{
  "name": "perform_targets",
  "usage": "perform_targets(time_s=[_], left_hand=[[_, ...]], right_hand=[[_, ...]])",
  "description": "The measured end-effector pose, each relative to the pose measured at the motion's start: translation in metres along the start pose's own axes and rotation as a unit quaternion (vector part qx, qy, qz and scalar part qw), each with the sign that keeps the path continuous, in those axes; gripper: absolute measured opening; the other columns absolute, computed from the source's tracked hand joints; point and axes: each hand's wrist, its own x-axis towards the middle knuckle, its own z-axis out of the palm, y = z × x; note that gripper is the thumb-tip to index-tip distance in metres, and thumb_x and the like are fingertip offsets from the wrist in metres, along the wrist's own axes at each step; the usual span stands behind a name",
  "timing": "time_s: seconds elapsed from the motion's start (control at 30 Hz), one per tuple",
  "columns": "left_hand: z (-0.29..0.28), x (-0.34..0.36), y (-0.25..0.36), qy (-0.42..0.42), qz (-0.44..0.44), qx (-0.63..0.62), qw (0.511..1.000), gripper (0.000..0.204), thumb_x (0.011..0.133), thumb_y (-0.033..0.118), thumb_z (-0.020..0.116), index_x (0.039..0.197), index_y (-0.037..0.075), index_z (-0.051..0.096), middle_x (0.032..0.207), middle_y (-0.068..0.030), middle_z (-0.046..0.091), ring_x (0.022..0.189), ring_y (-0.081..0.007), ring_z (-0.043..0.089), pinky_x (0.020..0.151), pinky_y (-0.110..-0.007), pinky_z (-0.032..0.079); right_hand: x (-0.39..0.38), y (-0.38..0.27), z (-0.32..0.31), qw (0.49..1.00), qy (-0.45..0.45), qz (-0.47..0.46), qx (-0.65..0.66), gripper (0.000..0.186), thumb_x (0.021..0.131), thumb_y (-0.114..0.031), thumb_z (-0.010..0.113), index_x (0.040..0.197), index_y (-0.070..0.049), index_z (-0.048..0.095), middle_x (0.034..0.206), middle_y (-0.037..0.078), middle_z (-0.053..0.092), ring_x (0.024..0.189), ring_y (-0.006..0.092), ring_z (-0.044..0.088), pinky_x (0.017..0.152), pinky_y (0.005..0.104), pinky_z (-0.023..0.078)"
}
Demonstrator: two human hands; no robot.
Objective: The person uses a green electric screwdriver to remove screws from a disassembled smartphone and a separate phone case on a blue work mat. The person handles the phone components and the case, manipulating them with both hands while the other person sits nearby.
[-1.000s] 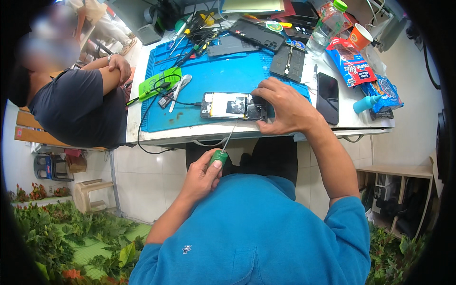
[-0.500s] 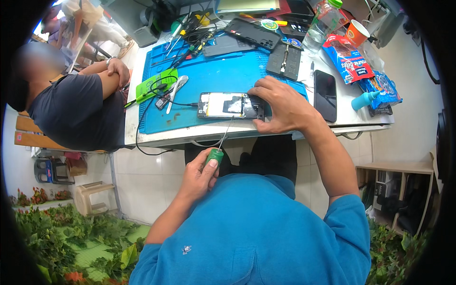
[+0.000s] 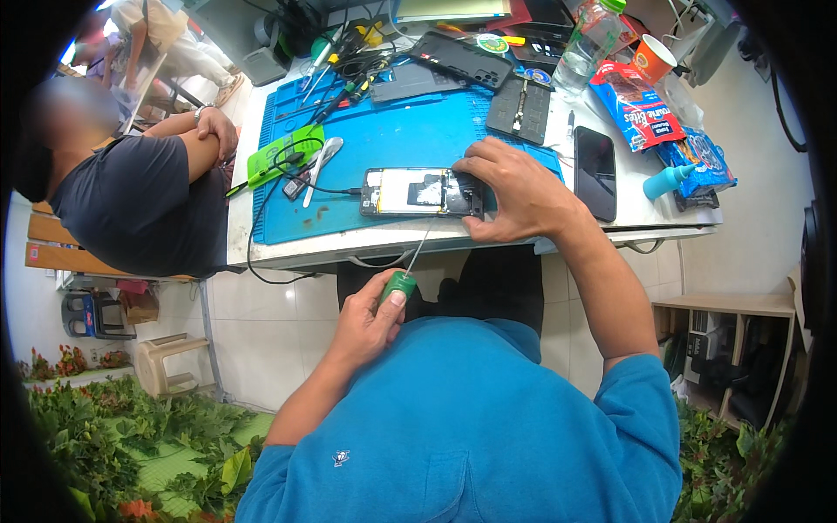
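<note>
An opened smartphone (image 3: 404,191) lies on the near edge of the blue mat (image 3: 384,131), its inner parts showing, with a black cable plugged into its left end. My right hand (image 3: 523,196) grips the phone's right end, thumb on the near edge and fingers on the far one. Below the table edge, my left hand (image 3: 366,321) is wrapped round a green-handled tool (image 3: 401,285). Its long thin metal shaft points up to the phone's near edge; I cannot tell whether the tip touches.
A green pouch (image 3: 283,157) and cables lie left of the phone. Behind are phone parts (image 3: 462,61) and tools. A black phone (image 3: 595,174), teal squeeze bottle (image 3: 667,181), snack packets (image 3: 641,109) and a water bottle (image 3: 586,61) stand right. A person (image 3: 139,192) sits at left.
The green handle has shifted slightly right in my left hand's grip, and its shaft leans a little more. My right hand keeps its hold on the phone.
</note>
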Motion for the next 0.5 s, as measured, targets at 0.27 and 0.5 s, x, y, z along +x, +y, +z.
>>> perform_targets(time_s=[0.27, 0.5], left_hand=[[0.0015, 0.0031, 0.0010, -0.004, 0.002, -0.003, 1.000, 0.047, 0.122, 0.036, 0.063, 0.155, 0.003, 0.066, 0.088, -0.0047, 0.065, 0.062, -0.0089, 0.056, 0.055, -0.027, 0.044], [0.0015, 0.0038, 0.0009, -0.022, 0.001, 0.007, 1.000, 0.047, 0.122, 0.035, 0.064, 0.157, 0.004, 0.065, 0.088, -0.0046, 0.065, 0.062, -0.0087, 0.056, 0.055, -0.026, 0.044]], right_hand=[[0.0003, 0.0006, -0.0011, 1.000, 0.002, -0.004, 0.005, 0.067, 0.076, -0.031, 0.090, 0.131, 0.005, 0.076, 0.120, 0.021, 0.072, 0.117, 0.0410, 0.070, 0.107, 0.0492, 0.060], [0.0007, 0.0013, -0.0011, 1.000, 0.007, -0.011, 0.009, 0.067, 0.076, -0.031, 0.090, 0.130, 0.006, 0.076, 0.120, 0.021, 0.072, 0.116, 0.0412, 0.071, 0.106, 0.0492, 0.060]])
